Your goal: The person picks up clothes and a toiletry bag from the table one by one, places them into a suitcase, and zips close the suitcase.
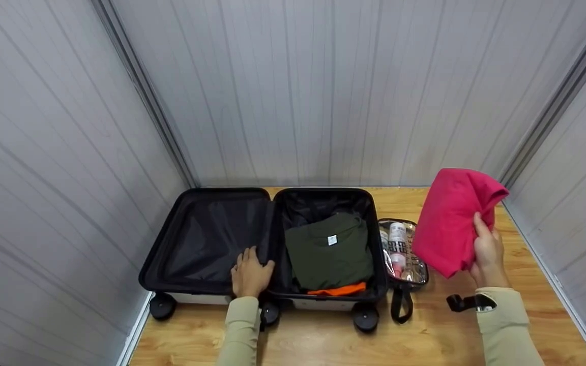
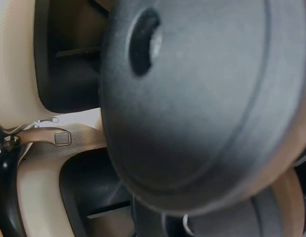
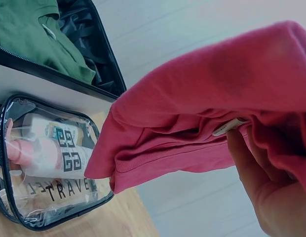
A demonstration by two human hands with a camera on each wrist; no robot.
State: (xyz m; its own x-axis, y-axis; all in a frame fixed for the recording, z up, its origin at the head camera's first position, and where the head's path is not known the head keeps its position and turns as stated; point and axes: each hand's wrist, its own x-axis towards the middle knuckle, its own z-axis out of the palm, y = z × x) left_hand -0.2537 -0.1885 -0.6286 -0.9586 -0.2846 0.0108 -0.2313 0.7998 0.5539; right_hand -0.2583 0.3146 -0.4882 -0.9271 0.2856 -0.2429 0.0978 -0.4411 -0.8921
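My right hand (image 1: 489,251) holds up a folded pink shirt (image 1: 450,223), thumb on its near side, right of the suitcase. Up close in the right wrist view, the shirt (image 3: 192,89) shows a pale neck label near the fingertips. An open suitcase (image 1: 211,239) lies flat, both halves facing up. On the inner edge of its left half, near the hinge, rests my left hand (image 1: 251,274), fingers extended and grasping nothing. The right half contains a folded dark green shirt (image 1: 331,259), with an orange garment (image 1: 341,290) peeking out beneath.
A clear toiletry bag (image 1: 417,269) with bottles inside lies against the suitcase's right side. Black suitcase wheels (image 1: 366,318) face me, and one wheel (image 2: 202,98) fills much of the left wrist view. Pale panel walls (image 1: 298,91) enclose the wooden floor (image 1: 435,340).
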